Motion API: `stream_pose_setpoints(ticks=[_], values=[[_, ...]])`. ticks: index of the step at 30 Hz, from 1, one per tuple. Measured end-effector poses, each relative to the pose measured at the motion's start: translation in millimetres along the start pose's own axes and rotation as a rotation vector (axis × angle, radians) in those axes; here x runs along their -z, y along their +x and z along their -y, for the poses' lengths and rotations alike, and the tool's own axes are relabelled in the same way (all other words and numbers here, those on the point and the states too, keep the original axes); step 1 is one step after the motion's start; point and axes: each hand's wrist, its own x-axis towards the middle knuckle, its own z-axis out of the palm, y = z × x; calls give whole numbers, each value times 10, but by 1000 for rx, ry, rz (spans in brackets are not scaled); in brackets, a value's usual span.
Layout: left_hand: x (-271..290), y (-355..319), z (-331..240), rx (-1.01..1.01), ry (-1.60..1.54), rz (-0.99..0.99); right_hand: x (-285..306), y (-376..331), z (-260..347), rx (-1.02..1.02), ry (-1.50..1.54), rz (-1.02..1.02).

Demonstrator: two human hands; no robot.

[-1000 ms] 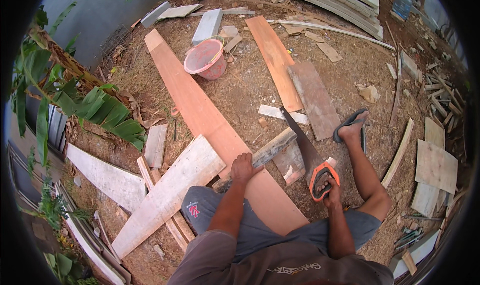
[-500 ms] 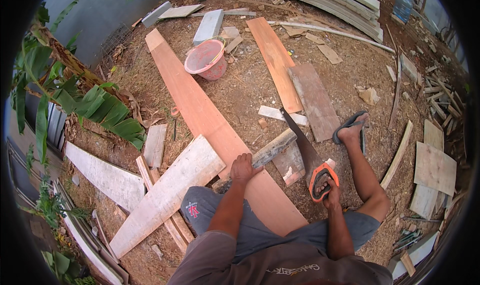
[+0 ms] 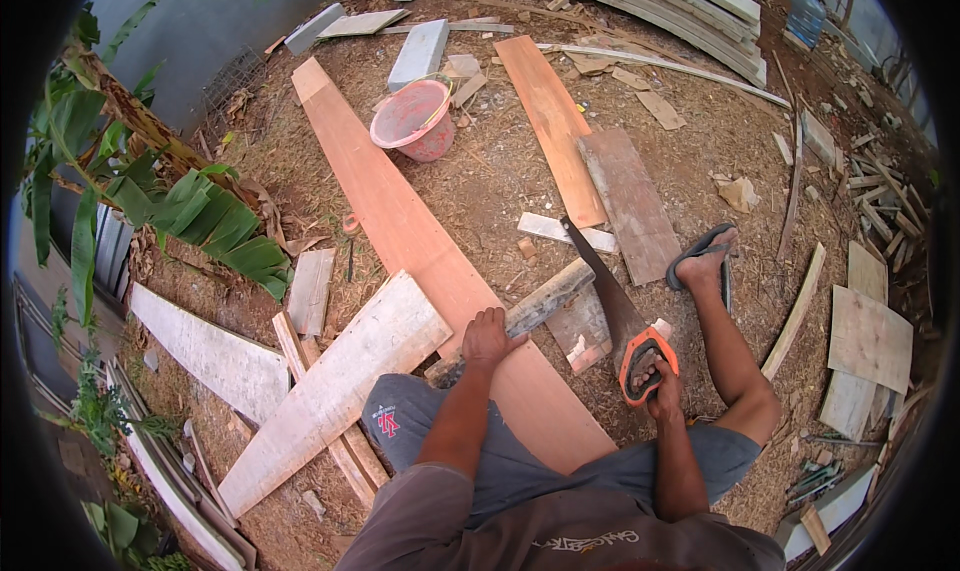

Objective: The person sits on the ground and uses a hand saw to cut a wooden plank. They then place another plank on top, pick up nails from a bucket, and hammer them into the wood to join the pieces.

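Observation:
My right hand is closed round the orange and black handle of a handsaw. The saw's dark blade slants up and to the left, beside the far end of a weathered wooden batten. Across the batten lies my left hand, its fingers curled over the wood and pressing it down. Under the batten runs a long reddish plank, which passes beneath my legs. Whether the saw teeth touch the batten cannot be made out.
A whitish board crosses the plank's left edge. A pinkish bucket stands beyond. An orange-brown board and a grey-brown board lie ahead. Long boards are stacked at the back. Banana leaves hang at left.

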Motion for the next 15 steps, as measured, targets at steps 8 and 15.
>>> stream_pose_setpoints(ticks=[8,15], values=[[28,-4,-14,-4,-30,-17,-23,-26,3,25,-9,60],[26,-6,-9,10,-40,-5,-156,-141,89,344,-311,85]])
